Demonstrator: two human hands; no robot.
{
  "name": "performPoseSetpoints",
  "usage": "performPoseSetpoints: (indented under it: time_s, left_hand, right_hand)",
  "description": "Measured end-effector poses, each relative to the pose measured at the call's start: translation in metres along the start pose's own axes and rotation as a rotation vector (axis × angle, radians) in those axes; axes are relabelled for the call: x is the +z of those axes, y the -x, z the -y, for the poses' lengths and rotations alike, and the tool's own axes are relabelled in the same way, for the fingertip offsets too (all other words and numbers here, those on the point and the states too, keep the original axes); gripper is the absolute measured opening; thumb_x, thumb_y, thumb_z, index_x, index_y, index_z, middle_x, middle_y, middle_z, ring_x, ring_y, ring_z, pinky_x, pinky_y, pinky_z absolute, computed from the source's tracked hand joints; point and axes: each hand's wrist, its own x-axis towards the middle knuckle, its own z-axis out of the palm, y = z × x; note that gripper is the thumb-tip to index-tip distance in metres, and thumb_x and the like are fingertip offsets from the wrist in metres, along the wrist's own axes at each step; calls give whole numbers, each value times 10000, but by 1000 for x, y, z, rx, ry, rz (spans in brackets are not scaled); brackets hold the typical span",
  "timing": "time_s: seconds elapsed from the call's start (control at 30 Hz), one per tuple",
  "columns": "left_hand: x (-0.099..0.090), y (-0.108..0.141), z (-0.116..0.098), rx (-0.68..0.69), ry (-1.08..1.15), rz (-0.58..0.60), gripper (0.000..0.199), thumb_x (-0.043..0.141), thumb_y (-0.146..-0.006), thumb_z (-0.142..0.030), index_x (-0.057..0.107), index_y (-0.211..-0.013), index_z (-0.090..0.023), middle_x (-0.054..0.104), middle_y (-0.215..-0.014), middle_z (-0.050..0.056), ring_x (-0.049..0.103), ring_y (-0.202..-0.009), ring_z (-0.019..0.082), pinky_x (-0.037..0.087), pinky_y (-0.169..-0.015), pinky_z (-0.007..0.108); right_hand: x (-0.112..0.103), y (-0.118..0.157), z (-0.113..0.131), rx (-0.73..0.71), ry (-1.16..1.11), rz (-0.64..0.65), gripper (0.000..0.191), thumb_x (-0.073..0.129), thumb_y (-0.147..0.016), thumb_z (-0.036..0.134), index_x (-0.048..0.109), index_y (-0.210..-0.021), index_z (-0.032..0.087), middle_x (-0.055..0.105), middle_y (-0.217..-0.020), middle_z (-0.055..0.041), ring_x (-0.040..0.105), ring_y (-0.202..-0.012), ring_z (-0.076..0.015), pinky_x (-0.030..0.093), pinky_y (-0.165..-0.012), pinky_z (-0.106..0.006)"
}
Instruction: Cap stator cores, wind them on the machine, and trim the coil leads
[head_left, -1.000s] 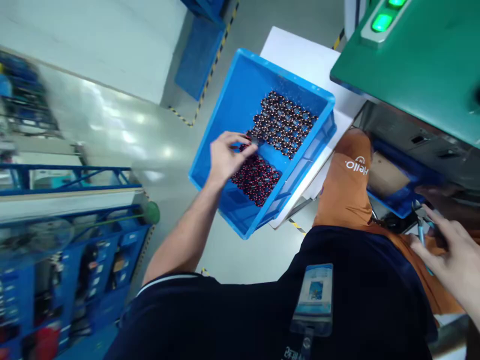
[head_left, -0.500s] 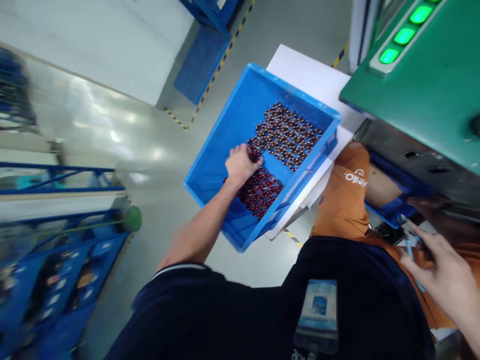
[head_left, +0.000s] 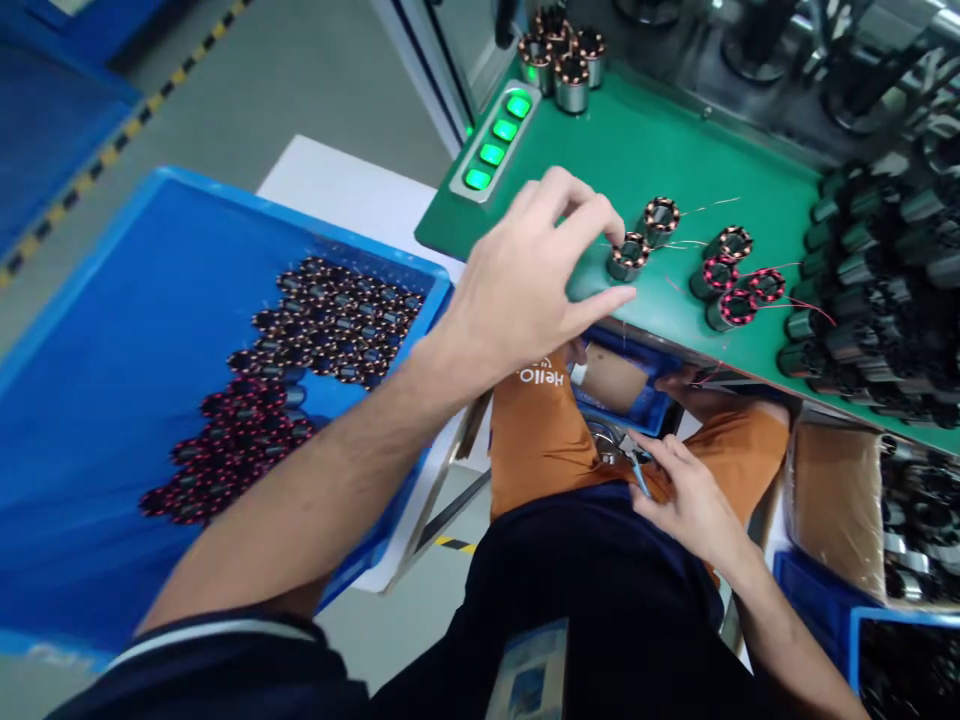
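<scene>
My left hand [head_left: 536, 265] is over the front edge of the green worktop, thumb and fingers apart. Its fingertips are beside a copper-wound motor stator [head_left: 628, 257]; whether they touch it I cannot tell. Right behind stands another copper stator [head_left: 661, 221] with a loose wire end. Farther right is a small group of stators, one copper and several with red windings [head_left: 732, 308], wire tails sticking out. Low over my lap, my right hand [head_left: 694, 495] holds small cutting pliers [head_left: 636, 465] with light-blue handles, jaws pointing away from me.
To the left, a blue bin [head_left: 82, 330] contains rows of copper and red stators. Lit green buttons [head_left: 491, 154] sit on the green worktop [head_left: 577, 150], with several stators [head_left: 571, 85] behind. Dark cylindrical parts [head_left: 885, 290] are piled at right. Below is a blue tray [head_left: 660, 405].
My left hand has left the red stators in the blue bin and moved right to the green worktop, its fingers now apart. My view has turned right. The pliers stay in my right hand.
</scene>
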Motion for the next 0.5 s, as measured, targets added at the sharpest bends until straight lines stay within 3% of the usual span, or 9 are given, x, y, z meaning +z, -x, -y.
performPoseSetpoints:
  time_s: [0.1,0.2,0.3,0.43,0.5]
  left_hand:
    - [37,-15,18,-46,-6,-2,518,1109,-783,-574,840,-1117,-284,777,-1358,74,677,-1254,314,622,-1214,506]
    - [41,-10,22,-42,-43,-49,464,1109,-778,-587,824,-979,-281,789,-1354,71,657,-1328,338,590,-1267,573]
    - [30,8,-20,2,-29,-112,301,1033,-902,-486,812,-971,-295,817,-1352,69,732,-1329,334,648,-1180,554]
    - [21,41,-105,118,41,-65,164,926,-959,-275,773,-1017,-292,861,-1149,21,847,-1003,219,717,-840,377]
    - [22,55,-131,119,53,-42,171,909,-959,-223,759,-1003,-292,857,-1111,17,843,-954,204,698,-761,350]
  right_hand:
    - [-2,19,-14,20,-54,-75,670,772,-1026,295,710,-1692,263,682,-1079,-34,752,-935,-233,709,-954,-412]
    - [1,36,-31,46,-116,-150,612,775,-1031,300,749,-1637,220,662,-1019,-26,726,-878,-222,691,-890,-401]
    - [4,48,-34,72,-184,-203,581,712,-1081,279,738,-1659,231,653,-989,-22,695,-858,-212,659,-846,-380]
    - [-5,51,-7,6,-341,-302,601,636,-1144,239,690,-1734,338,685,-1045,-38,682,-933,-224,597,-798,-360]
    - [-14,44,8,-66,-398,-351,611,630,-1145,220,688,-1737,362,700,-1073,-42,670,-966,-229,596,-823,-370]
